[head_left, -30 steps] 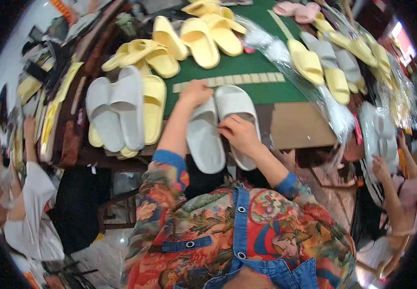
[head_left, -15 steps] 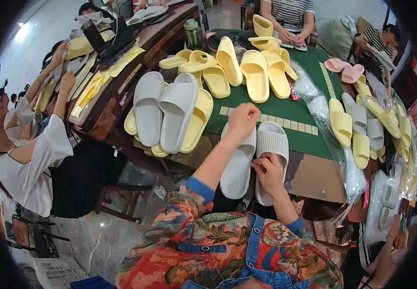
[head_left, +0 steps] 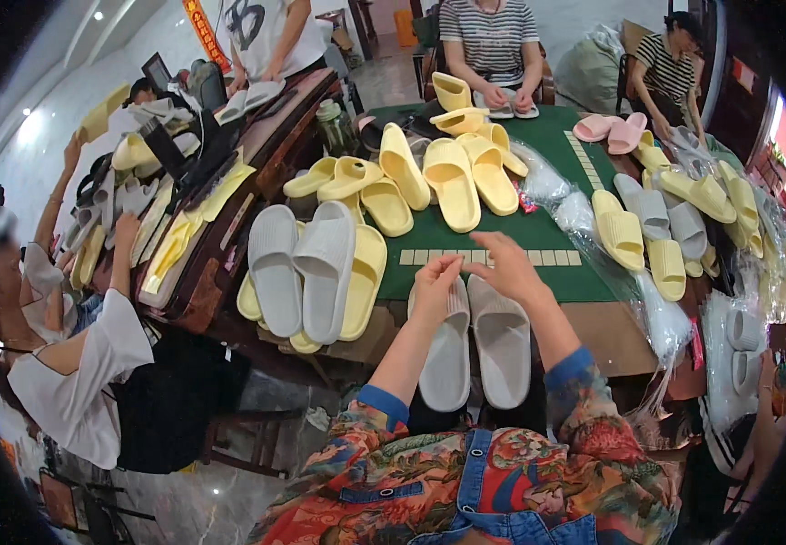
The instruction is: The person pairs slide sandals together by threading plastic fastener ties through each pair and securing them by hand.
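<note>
Just below my left hand [head_left: 436, 287] and right hand [head_left: 509, 269] lie two light-grey, ribbed-strap, plastic-looking slippers [head_left: 502, 354] at the near edge of the green-topped table [head_left: 593, 289], long axes running toward me. The left, nearer a strap, pinches its fingertips, contents indiscernible; the right curves open beside it, seemingly empty.

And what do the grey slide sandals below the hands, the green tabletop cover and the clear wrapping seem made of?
Grey slide sandals: probably matte foam or rubber; seemingly one moulded piece.
Green tabletop cover: perhaps felt; dull, even surface.
Clear wrapping: likely glossy plastic film; see-through, bright creases.
</note>
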Demonstrator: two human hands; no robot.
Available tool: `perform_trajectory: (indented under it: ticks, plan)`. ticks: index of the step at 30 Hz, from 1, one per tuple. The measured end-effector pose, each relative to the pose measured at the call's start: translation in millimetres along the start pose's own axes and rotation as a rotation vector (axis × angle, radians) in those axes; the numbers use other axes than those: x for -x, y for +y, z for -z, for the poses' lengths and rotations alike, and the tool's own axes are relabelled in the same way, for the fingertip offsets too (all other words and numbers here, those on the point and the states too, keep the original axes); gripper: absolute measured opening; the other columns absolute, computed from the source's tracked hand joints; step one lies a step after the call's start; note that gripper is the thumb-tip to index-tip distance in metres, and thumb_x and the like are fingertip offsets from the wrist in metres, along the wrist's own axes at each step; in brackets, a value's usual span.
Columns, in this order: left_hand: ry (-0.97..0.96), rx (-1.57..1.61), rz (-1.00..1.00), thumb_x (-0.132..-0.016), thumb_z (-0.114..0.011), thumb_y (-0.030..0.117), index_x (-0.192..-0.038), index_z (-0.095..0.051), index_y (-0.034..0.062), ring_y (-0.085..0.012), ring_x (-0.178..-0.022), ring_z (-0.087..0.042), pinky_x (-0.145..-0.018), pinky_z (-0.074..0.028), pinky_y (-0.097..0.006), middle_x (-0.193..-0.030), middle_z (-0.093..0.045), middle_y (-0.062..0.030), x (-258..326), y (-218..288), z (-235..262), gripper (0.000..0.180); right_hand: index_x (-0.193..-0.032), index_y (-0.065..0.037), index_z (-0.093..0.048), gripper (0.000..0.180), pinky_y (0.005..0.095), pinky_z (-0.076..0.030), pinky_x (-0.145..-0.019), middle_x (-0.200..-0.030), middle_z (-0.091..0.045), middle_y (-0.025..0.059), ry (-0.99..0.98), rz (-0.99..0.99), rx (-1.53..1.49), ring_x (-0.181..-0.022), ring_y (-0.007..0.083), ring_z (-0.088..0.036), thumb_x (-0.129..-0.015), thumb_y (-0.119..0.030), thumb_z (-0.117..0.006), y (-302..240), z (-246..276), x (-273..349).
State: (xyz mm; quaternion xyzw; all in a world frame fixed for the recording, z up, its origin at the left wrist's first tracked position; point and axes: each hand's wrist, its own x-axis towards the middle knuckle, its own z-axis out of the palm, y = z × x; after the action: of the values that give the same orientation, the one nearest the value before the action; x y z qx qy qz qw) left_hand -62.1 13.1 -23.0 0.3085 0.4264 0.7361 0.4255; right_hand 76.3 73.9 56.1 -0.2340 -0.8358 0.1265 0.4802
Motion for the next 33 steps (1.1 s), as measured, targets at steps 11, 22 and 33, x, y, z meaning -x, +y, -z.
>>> perform_trajectory:
  ticks: [11, 22, 33]
  plan:
    - [0.291, -0.868, -0.837, -0.076, -0.064, 0.006, -0.107, -0.056, 0.0022, -0.0295, -0.089, -0.053, -0.076, -0.044, -0.035, -0.095, -0.056, -0.0122, 29, 29, -30, 0.033, -0.073, -0.007, -0.054, 0.022, 0.0203, -0.035, -0.045, -0.060, -0.048, -0.0023, -0.165, -0.920, -1.218, -0.049, 0.0071, -0.042, -0.088, -0.022, -0.055, 70, -26, 31]
    - [-0.148, -1.274, -0.385, -0.074, -0.068, 0.039, -0.124, -0.037, -0.0055, -0.0410, -0.108, -0.042, -0.091, -0.036, -0.044, -0.117, -0.042, -0.0241, 100, 12, 1, 0.074, -0.076, -0.012, -0.053, 0.024, 0.0202, -0.035, -0.048, -0.066, -0.052, -0.0008, -0.157, -0.964, -1.332, -0.054, 0.0074, -0.045, -0.090, -0.031, -0.055, 89, -31, 31]
    - [-0.227, -1.417, -0.172, -0.066, -0.062, 0.017, -0.104, -0.046, -0.0022, -0.0360, -0.111, -0.040, -0.097, -0.026, -0.049, -0.108, -0.048, -0.0202, 50, -10, 28, 0.046, -0.076, -0.008, -0.052, 0.025, 0.0195, -0.034, -0.045, -0.062, -0.049, -0.0014, -0.258, -0.971, -1.046, -0.051, 0.0059, -0.043, -0.091, -0.029, -0.053, 75, -21, 31]
